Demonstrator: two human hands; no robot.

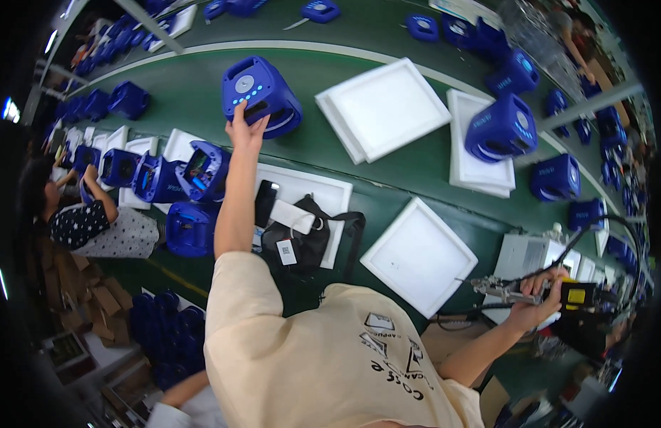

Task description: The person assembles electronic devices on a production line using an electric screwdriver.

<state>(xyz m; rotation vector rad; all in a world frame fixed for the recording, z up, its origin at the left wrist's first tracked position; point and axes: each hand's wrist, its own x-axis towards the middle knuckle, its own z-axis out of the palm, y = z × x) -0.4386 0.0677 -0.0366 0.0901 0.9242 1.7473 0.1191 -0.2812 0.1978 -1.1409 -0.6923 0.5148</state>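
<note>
My left hand (246,128) reaches out to a blue portable speaker (279,84) on the green work surface. One finger touches its panel by a row of lit buttons, and the others grip its lower edge. On the right, my right hand (546,296) is closed around a gun-shaped metal tool (505,289) with a thin nozzle and a black cable; its exact kind is unclear. The nozzle points left, toward the corner of a white foam tray (419,253).
Stacked white foam trays (387,107) lie ahead. To the right, another blue speaker (503,128) rests on trays. A black bag (305,242) and phone (266,203) lie below my left arm. Open blue housings (202,171) line the left, near a seated co-worker (102,221).
</note>
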